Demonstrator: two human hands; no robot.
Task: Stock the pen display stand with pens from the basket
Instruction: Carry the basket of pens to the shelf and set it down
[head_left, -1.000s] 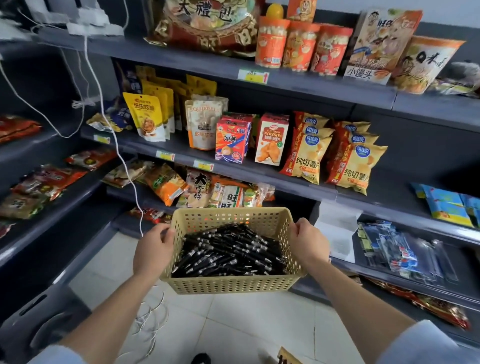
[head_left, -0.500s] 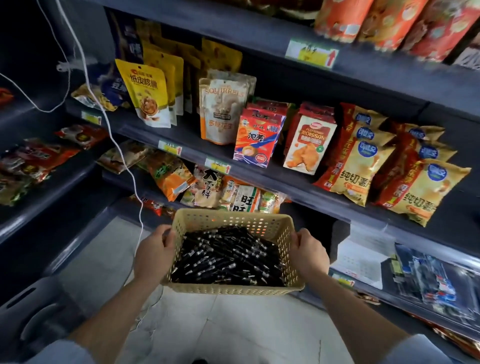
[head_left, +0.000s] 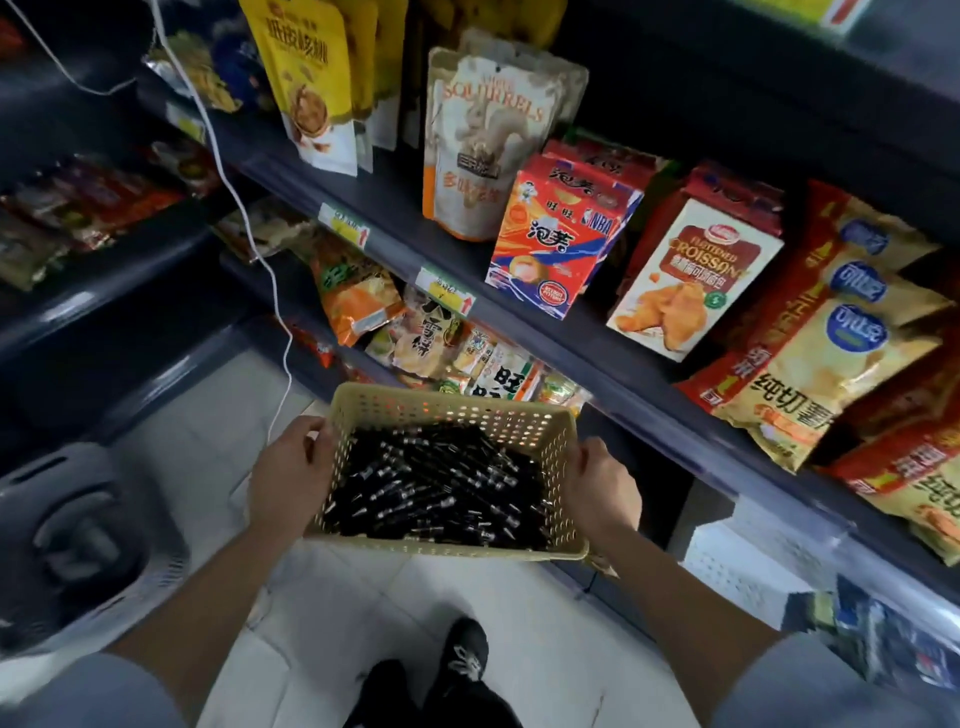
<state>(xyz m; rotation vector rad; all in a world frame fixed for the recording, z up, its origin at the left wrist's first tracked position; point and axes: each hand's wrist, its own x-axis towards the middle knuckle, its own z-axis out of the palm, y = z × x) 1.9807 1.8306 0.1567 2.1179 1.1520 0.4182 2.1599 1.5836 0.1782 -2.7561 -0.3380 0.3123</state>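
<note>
A dark grey metal shelving unit (head_left: 623, 366) fills most of the view, its tiers running from upper left to lower right and packed with snacks. Below it lies a pale tiled floor (head_left: 322, 623), and at the lower left stands a grey plastic crate (head_left: 88, 545), blurred. On the middle tier lean yellow-and-red potato crisp bags (head_left: 810, 384), a red-and-white croissant box (head_left: 696, 280), an orange-and-blue snack box (head_left: 556, 244), a beige squirrel-print pouch (head_left: 483, 140) and a yellow nut pouch (head_left: 311, 78). On the lower tier at the right sits a white perforated object (head_left: 748, 571), too blurred to tell what it is. The beige perforated plastic basket (head_left: 447, 548) is held in the air above the floor, just in front of the lower tier, between the person's two forearms. The left hand (head_left: 291, 478) grasps its left end wall, fingers curled over the rim; the right hand (head_left: 602, 488) clasps the right end wall the same way. Inside the basket lies a loose heap of black pens with silver tips (head_left: 436, 488), crossing one another in every direction. A thin white cable (head_left: 244, 218) hangs down in front of the shelves at the left. A black shoe (head_left: 467, 654) shows on the floor below the basket.
</note>
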